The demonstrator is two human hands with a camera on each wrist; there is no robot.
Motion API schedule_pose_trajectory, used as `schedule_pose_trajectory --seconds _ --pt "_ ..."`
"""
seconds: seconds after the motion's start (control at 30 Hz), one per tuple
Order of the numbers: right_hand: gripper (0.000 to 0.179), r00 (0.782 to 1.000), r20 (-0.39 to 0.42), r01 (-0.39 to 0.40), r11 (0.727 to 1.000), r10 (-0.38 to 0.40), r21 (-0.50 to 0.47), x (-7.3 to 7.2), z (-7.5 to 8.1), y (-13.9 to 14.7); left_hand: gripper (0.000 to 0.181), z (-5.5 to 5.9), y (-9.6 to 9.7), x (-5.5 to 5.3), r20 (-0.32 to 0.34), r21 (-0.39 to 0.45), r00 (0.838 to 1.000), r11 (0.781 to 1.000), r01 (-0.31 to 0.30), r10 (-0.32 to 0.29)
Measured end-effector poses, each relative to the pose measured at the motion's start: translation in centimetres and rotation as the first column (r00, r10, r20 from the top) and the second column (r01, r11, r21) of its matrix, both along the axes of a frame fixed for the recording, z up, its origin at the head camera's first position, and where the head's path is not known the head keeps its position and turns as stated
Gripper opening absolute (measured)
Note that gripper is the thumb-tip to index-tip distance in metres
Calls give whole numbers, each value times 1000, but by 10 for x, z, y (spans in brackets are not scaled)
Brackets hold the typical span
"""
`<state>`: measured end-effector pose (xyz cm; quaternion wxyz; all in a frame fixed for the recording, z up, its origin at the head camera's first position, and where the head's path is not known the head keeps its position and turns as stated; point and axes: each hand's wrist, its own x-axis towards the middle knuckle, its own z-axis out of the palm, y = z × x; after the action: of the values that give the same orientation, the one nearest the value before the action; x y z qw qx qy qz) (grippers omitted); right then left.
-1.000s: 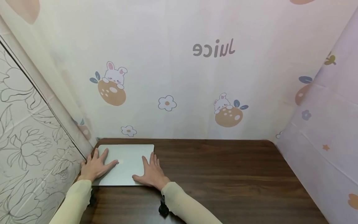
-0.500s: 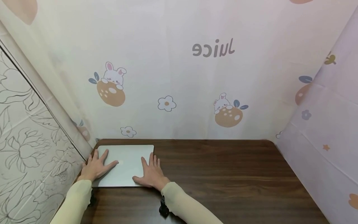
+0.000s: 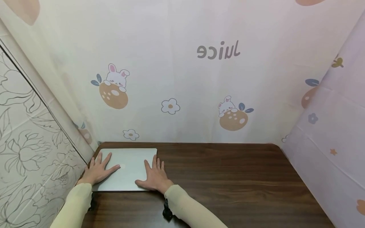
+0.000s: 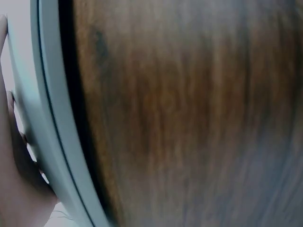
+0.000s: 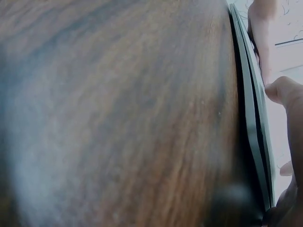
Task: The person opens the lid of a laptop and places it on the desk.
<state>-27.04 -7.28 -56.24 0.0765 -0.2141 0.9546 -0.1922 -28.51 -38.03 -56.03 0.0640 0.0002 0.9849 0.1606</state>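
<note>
A closed silver laptop (image 3: 131, 169) lies flat at the left end of the brown wooden table (image 3: 228, 183). My left hand (image 3: 97, 171) rests on the lid's left side, fingers spread and straight, thumb pointing toward the middle. On the right side of the lid lies my right hand (image 3: 155, 177), its thumb on top and its other fingers along the right edge. In the left wrist view the laptop's front edge (image 4: 52, 94) shows a thin seam between lid and base. The right wrist view has the same edge (image 5: 251, 104) close over the wood, with both hands beside it.
A pale curtain (image 3: 185, 79) printed with rabbits and flowers hangs behind the table. Another patterned curtain (image 3: 328, 142) borders the right side, and a panel with line-drawn flowers (image 3: 28, 152) stands close on the left. Dark wrist-worn devices (image 3: 167, 211) sit under the sleeves.
The head view has shifted very slightly. Both hands stay on the laptop lid, which keeps its place on the table.
</note>
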Motion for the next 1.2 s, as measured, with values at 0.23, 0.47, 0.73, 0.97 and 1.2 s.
schedule_pose_trajectory --seconds 0.23,0.47,0.73,0.97,1.2 --pt "104 1000 -6 -3 1000 3 22 3 -1 -2 103 -4 0 0 -36 0 999 1000 -5 5" --pt "107 1000 -11 -1 1000 1 30 4 -1 -2 105 -11 2 -2 -47 -13 999 1000 4 -4" --pt "108 999 -47 -14 999 15 36 4 0 -1 111 -11 7 0 -47 -9 999 1000 2 -2" --pt "108 999 -42 -11 999 13 40 5 -1 0 115 -13 6 -1 -23 -17 1000 1000 3 -3" --pt "109 999 -47 -10 999 12 44 5 -1 2 117 -9 11 4 -23 -9 1000 1000 1 -1"
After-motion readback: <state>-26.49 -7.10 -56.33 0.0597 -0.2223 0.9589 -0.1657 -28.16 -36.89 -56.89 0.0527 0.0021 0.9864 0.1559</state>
